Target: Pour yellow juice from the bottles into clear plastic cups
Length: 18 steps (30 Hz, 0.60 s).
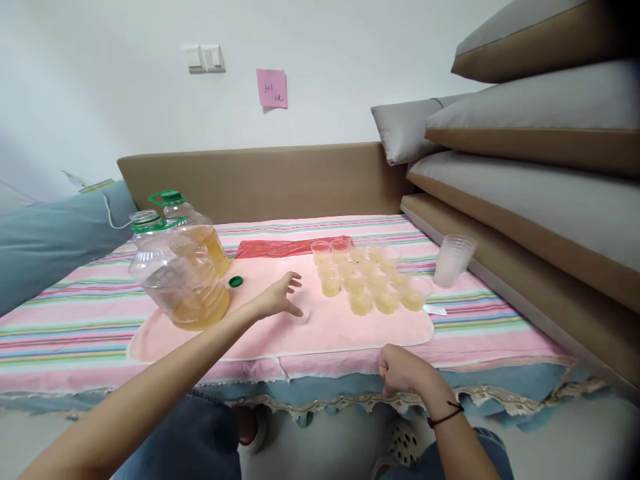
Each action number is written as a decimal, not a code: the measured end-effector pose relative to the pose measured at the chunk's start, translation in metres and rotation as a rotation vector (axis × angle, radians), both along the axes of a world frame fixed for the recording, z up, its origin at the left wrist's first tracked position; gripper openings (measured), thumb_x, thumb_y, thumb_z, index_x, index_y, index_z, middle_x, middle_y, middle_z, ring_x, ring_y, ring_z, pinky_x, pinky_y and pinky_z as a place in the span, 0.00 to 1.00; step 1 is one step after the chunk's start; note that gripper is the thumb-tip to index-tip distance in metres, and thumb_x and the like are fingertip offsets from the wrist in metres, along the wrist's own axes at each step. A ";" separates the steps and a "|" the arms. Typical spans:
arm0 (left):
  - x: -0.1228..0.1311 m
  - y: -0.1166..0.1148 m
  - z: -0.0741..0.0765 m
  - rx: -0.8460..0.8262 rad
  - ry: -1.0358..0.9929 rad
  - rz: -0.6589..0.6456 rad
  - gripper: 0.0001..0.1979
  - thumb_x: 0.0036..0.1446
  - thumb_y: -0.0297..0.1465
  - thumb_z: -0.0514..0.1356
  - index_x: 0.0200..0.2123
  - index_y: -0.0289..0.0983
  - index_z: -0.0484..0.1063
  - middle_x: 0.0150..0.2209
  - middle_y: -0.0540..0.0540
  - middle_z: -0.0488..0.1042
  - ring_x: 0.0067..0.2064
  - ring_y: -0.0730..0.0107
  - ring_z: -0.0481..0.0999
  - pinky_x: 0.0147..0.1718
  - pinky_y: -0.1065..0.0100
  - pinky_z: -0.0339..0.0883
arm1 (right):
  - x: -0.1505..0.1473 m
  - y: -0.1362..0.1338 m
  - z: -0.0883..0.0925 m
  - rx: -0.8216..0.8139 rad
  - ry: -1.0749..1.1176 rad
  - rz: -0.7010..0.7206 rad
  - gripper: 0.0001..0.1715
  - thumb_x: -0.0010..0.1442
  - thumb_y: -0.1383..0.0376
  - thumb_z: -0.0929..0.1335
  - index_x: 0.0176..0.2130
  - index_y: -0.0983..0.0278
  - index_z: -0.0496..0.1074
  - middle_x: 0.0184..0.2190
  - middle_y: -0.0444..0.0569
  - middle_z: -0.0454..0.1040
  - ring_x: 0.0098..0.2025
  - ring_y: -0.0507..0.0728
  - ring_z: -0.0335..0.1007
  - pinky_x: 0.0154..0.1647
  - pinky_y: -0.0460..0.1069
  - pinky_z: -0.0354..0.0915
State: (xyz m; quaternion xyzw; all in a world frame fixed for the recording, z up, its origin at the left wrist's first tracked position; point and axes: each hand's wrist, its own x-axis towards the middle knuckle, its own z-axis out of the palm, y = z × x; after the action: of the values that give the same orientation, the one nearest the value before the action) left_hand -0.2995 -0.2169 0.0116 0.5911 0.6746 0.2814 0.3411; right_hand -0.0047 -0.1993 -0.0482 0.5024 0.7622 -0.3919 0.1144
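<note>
My left hand (280, 298) reaches over the pink mat (260, 340), its fingers curved and spread apart. Beside its thumb is a faint clear shape (303, 315), perhaps a cup; I cannot tell whether they touch. To its right stand several clear plastic cups (361, 303) of pale yellow liquid, grouped close together. At the bed's front edge my right hand (400, 369) is closed in a fist, with nothing showing in it. On the left are an uncapped large bottle (185, 287) partly filled with yellow liquid and, behind it, a green-capped bottle (213, 247).
A green cap (235, 281) lies near the bottles. Behind the cups is a red plastic bag (285, 248). A tilted stack of clear cups (453, 261) stands right, close to piled grey-brown cushions (530, 180). A blue cushion (60, 233) is at far left.
</note>
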 end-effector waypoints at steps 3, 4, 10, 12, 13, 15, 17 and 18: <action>0.002 -0.004 -0.002 0.016 -0.019 -0.010 0.44 0.31 0.32 0.73 0.55 0.40 0.61 0.58 0.35 0.66 0.55 0.50 0.70 0.53 0.49 0.64 | -0.007 0.000 -0.001 0.005 0.003 0.027 0.25 0.35 0.81 0.67 0.09 0.62 0.50 0.09 0.35 0.51 0.19 0.49 0.57 0.21 0.46 0.43; 0.002 -0.005 -0.002 0.025 -0.024 -0.015 0.44 0.31 0.32 0.73 0.55 0.40 0.61 0.59 0.34 0.65 0.56 0.49 0.70 0.53 0.49 0.64 | -0.009 0.000 -0.002 0.005 0.005 0.034 0.25 0.34 0.82 0.67 0.09 0.62 0.49 0.09 0.35 0.52 0.20 0.49 0.58 0.21 0.46 0.43; 0.002 -0.011 0.002 0.094 -0.019 0.003 0.43 0.30 0.31 0.73 0.54 0.40 0.64 0.62 0.35 0.63 0.62 0.45 0.65 0.58 0.47 0.60 | -0.019 -0.001 -0.007 -0.002 0.017 0.064 0.25 0.34 0.81 0.66 0.10 0.62 0.48 0.08 0.35 0.52 0.20 0.49 0.59 0.20 0.46 0.42; 0.000 -0.016 0.003 0.133 -0.012 0.033 0.41 0.34 0.34 0.73 0.54 0.40 0.64 0.62 0.36 0.64 0.62 0.45 0.65 0.58 0.46 0.60 | -0.022 -0.001 -0.008 -0.010 0.020 0.080 0.24 0.34 0.81 0.67 0.10 0.62 0.49 0.09 0.35 0.51 0.19 0.49 0.58 0.20 0.46 0.43; -0.002 -0.019 0.004 0.157 -0.009 0.053 0.38 0.37 0.36 0.72 0.53 0.40 0.65 0.62 0.37 0.64 0.62 0.46 0.66 0.58 0.47 0.60 | -0.024 -0.002 -0.008 -0.013 0.022 0.090 0.23 0.34 0.81 0.67 0.10 0.62 0.50 0.09 0.34 0.51 0.19 0.49 0.56 0.20 0.46 0.43; -0.005 -0.026 0.008 0.212 -0.001 0.095 0.31 0.44 0.40 0.68 0.52 0.40 0.66 0.61 0.37 0.66 0.61 0.49 0.67 0.58 0.48 0.61 | -0.028 -0.002 -0.009 -0.018 0.027 0.113 0.23 0.33 0.82 0.68 0.10 0.62 0.52 0.09 0.34 0.50 0.19 0.48 0.53 0.20 0.46 0.43; -0.009 -0.035 0.012 0.278 0.010 0.133 0.26 0.49 0.43 0.65 0.50 0.40 0.69 0.58 0.38 0.69 0.60 0.51 0.69 0.58 0.48 0.61 | -0.033 -0.003 -0.008 -0.025 0.037 0.141 0.23 0.34 0.82 0.68 0.10 0.62 0.52 0.09 0.33 0.50 0.19 0.48 0.51 0.20 0.46 0.44; -0.011 -0.040 0.015 0.316 0.017 0.148 0.23 0.50 0.44 0.64 0.48 0.40 0.70 0.56 0.39 0.72 0.59 0.52 0.70 0.58 0.49 0.61 | -0.036 -0.004 -0.008 -0.029 0.047 0.158 0.23 0.34 0.81 0.69 0.10 0.62 0.53 0.10 0.33 0.50 0.20 0.47 0.51 0.20 0.46 0.44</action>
State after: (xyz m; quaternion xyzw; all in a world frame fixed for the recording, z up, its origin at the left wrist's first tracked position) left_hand -0.3107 -0.2570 0.0269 0.5884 0.6664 0.4034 0.2167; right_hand -0.0412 -0.2033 -0.0562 0.4300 0.7961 -0.4042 0.1343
